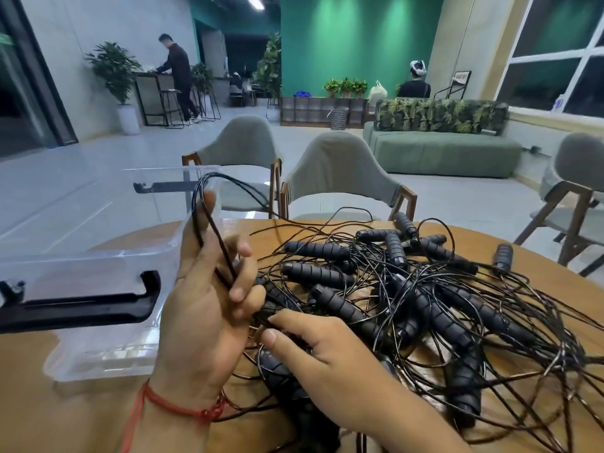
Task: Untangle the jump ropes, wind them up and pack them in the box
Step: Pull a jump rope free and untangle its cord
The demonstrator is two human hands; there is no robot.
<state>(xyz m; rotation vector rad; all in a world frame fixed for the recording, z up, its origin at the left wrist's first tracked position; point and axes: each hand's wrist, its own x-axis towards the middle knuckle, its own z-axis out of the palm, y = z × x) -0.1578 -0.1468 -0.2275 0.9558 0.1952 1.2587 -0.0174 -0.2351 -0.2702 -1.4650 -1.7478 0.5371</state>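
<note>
Though a framed sign (462, 76) stands beyond the green sofa (441, 155), its writing is too small to read.

Entry 1, left hand (209, 308): raised, palm toward the camera, thumb upright. The fingers are curled round a cord loop (218, 240), which climbs past the thumb tip and arcs back down toward the heap. A red string bracelet (183, 407) is tied at the wrist.

Entry 2, right hand (323, 351): low, back uppermost, lying on the near edge of the heap. Thumb and forefinger pinch a black strand just below the left fingers. The other fingers lie nearly straight over the tangle.

Entry 3, jump ropes (408, 289): one knotted heap of thin black cords and ribbed black handles (313, 250). It lies on the right half of the round wooden bench (65, 403), wholly outside the box. Loose coils spread to the bench's right edge, and one handle sits slightly apart at the far right.

Entry 4, box (98, 263): clear plastic with black latches (81, 305). It stands on the left of the bench, just beside the left hand.

Entry 5, chairs (340, 171): two, grey and padded with wooden frames, drawn up at the far side of the bench.
</note>
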